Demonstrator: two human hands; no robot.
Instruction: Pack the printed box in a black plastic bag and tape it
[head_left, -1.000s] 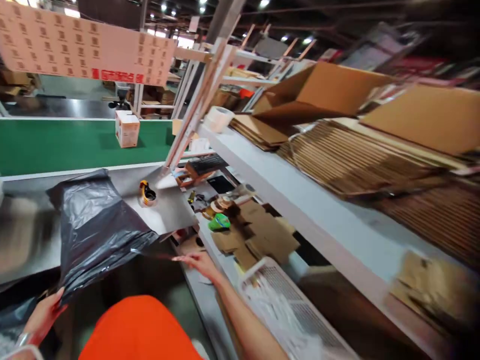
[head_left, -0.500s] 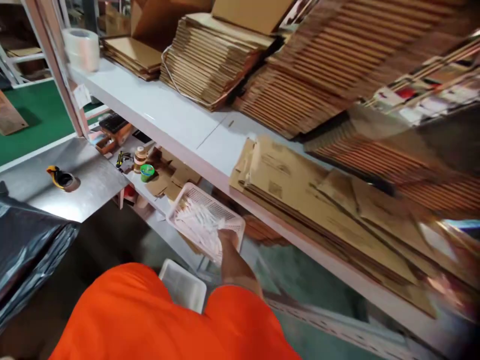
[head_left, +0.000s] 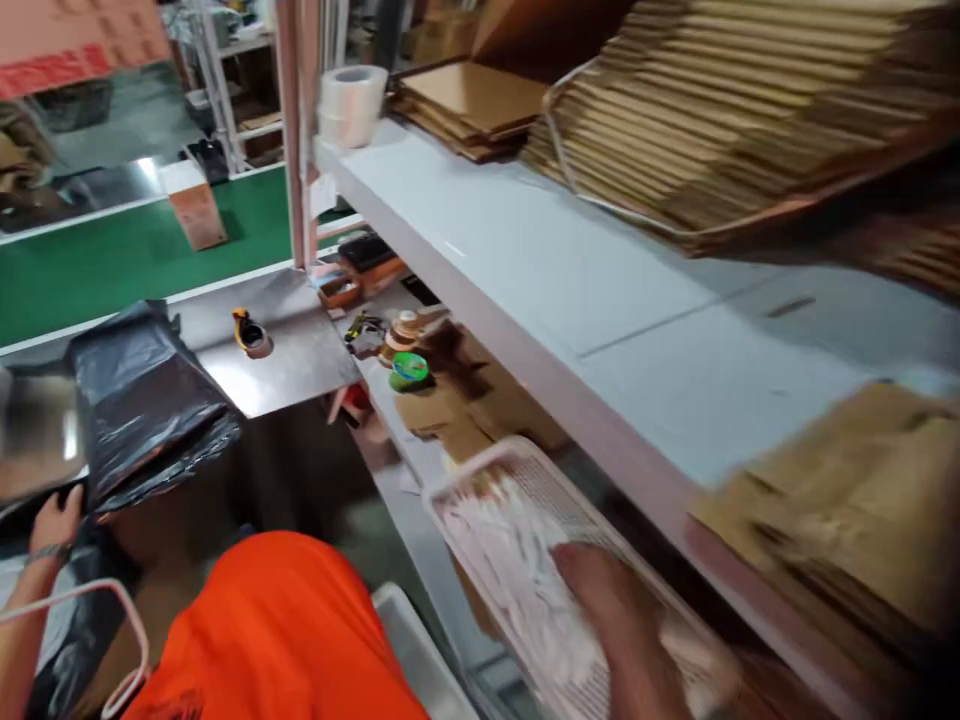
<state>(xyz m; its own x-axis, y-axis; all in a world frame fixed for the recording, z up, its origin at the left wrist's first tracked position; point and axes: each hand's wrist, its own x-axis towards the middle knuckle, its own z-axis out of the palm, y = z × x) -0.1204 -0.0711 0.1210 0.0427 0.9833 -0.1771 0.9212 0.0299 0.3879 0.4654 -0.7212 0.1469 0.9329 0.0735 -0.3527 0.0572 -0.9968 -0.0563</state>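
Packing-line shelving fills my view. Nearest, my right hand [head_left: 600,600] is down in the white mesh basket [head_left: 487,472] of white packets [head_left: 517,570] on the lower shelf; motion blur hides whether its fingers have closed on one. My left hand [head_left: 52,520] pinches the black plastic bag [head_left: 142,400] at the steel bench's near edge, unfilled as far as I see. Beyond, a tape dispenser [head_left: 251,335] sits mid-bench; flat cartons [head_left: 712,120] blur on the upper shelf.

**Bench, shelf and basket around the hands**

The right hand [head_left: 607,600] lies at five o'clock in the mesh basket [head_left: 517,470] of small packets [head_left: 510,560], under the long shelf [head_left: 570,260]. The left hand [head_left: 52,520] at eight o'clock touches the plastic bag [head_left: 142,400] on the metal table [head_left: 300,350]. A tape dispenser [head_left: 251,335] sits behind the bag; flat cartons [head_left: 720,110] are stacked on the shelf at one o'clock.
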